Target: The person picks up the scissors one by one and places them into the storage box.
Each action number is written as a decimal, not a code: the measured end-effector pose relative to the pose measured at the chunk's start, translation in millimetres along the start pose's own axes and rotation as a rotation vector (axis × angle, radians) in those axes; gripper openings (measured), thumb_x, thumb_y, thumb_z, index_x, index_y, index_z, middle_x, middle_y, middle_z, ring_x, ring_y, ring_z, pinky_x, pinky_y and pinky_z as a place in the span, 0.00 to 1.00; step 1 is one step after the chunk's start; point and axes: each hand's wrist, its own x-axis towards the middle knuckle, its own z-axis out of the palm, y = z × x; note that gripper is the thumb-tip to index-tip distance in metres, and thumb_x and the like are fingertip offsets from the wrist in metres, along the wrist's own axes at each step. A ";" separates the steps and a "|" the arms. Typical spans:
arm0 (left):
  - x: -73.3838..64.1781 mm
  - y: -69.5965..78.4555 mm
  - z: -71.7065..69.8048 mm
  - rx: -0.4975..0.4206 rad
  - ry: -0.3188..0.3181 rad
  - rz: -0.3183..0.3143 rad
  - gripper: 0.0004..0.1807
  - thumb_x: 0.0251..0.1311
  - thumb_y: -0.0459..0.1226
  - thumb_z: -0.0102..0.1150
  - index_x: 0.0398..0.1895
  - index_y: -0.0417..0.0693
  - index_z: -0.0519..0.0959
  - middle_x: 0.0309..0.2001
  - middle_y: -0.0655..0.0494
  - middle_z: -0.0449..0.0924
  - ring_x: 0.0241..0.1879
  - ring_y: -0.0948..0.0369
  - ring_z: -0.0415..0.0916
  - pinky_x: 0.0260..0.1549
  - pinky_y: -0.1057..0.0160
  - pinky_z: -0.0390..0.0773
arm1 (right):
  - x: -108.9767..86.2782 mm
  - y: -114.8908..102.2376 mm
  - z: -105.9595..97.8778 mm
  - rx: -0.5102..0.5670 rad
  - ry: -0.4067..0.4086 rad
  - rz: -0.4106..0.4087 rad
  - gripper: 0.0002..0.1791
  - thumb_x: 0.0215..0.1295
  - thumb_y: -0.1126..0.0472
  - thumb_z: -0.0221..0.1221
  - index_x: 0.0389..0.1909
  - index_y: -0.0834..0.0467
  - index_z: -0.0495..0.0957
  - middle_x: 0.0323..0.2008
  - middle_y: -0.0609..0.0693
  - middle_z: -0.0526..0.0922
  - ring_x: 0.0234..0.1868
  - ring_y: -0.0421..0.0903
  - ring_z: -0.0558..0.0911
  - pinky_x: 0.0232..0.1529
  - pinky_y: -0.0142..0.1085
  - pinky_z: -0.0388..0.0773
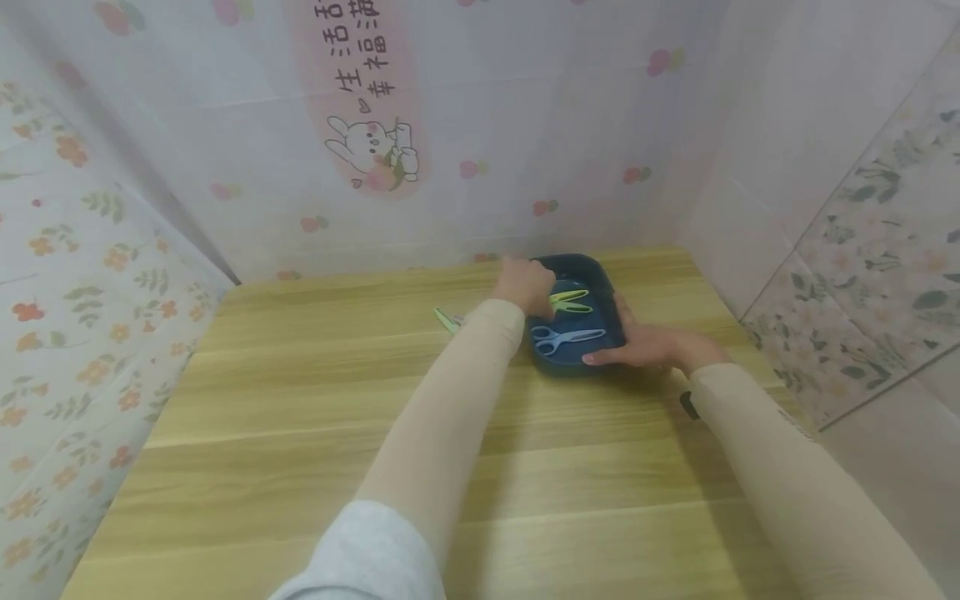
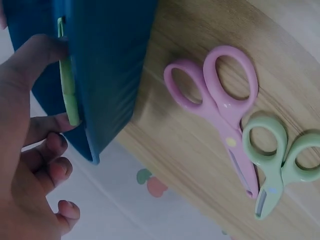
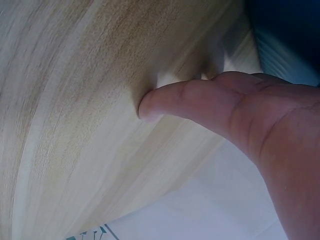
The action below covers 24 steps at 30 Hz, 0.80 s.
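Note:
A dark blue plastic box stands toward the back right of the table. In the head view my left hand reaches over its left side. Its thumb and forefinger pinch light green scissors, seen edge-on in the left wrist view. Yellow-green handles show beside that hand, and blue scissors lie inside the box. My right hand rests against the box's right near corner, thumb along the near rim. One straight finger touches the table. Its other fingers are mostly hidden.
Pink scissors and pale green scissors lie on the table left of the box, partly behind my left forearm in the head view. A patterned curtain stands behind the wooden table, with floral sheets at both sides.

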 end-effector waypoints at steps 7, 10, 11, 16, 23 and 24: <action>8.1 -1.3 9.5 0.126 0.014 -0.031 0.33 0.57 0.65 0.72 0.62 0.62 0.84 0.61 0.57 0.86 0.63 0.52 0.80 0.70 0.38 0.70 | 0.2 -5.8 -0.8 -0.028 0.008 0.005 0.81 0.61 0.23 0.64 0.79 0.59 0.09 0.83 0.78 0.37 0.81 0.78 0.52 0.80 0.70 0.52; 10.2 -2.6 13.6 0.151 0.011 -0.044 0.31 0.61 0.62 0.71 0.63 0.62 0.84 0.62 0.57 0.85 0.63 0.53 0.80 0.71 0.39 0.69 | -0.8 -7.1 -1.6 -0.032 0.004 -0.001 0.81 0.62 0.24 0.64 0.79 0.60 0.09 0.82 0.79 0.37 0.81 0.79 0.52 0.80 0.70 0.52; 10.3 -2.7 14.7 0.155 0.009 -0.044 0.29 0.62 0.60 0.70 0.63 0.62 0.84 0.62 0.58 0.85 0.63 0.53 0.80 0.71 0.40 0.69 | -0.6 -7.3 -1.6 -0.029 0.003 -0.003 0.81 0.62 0.25 0.64 0.79 0.60 0.09 0.82 0.79 0.36 0.82 0.79 0.51 0.80 0.70 0.52; 6.2 0.5 15.6 0.155 0.003 -0.014 0.23 0.64 0.57 0.68 0.59 0.62 0.85 0.61 0.58 0.85 0.62 0.54 0.78 0.72 0.40 0.68 | -0.4 -6.5 -1.0 -0.042 0.005 0.007 0.81 0.61 0.24 0.64 0.79 0.61 0.09 0.82 0.80 0.40 0.81 0.79 0.54 0.80 0.69 0.53; 0.7 8.4 14.8 0.146 -0.044 0.017 0.23 0.62 0.58 0.71 0.59 0.66 0.85 0.61 0.61 0.85 0.62 0.56 0.77 0.74 0.40 0.67 | 0.8 -2.3 0.9 -0.063 0.004 0.037 0.82 0.60 0.21 0.62 0.79 0.59 0.08 0.81 0.81 0.41 0.80 0.79 0.54 0.79 0.70 0.54; 0.2 9.5 14.9 0.142 -0.051 0.020 0.22 0.62 0.57 0.71 0.58 0.67 0.85 0.60 0.62 0.85 0.62 0.56 0.77 0.74 0.40 0.66 | 1.0 -1.7 1.1 -0.062 0.002 0.039 0.82 0.60 0.21 0.63 0.79 0.59 0.08 0.81 0.81 0.41 0.80 0.79 0.54 0.79 0.70 0.54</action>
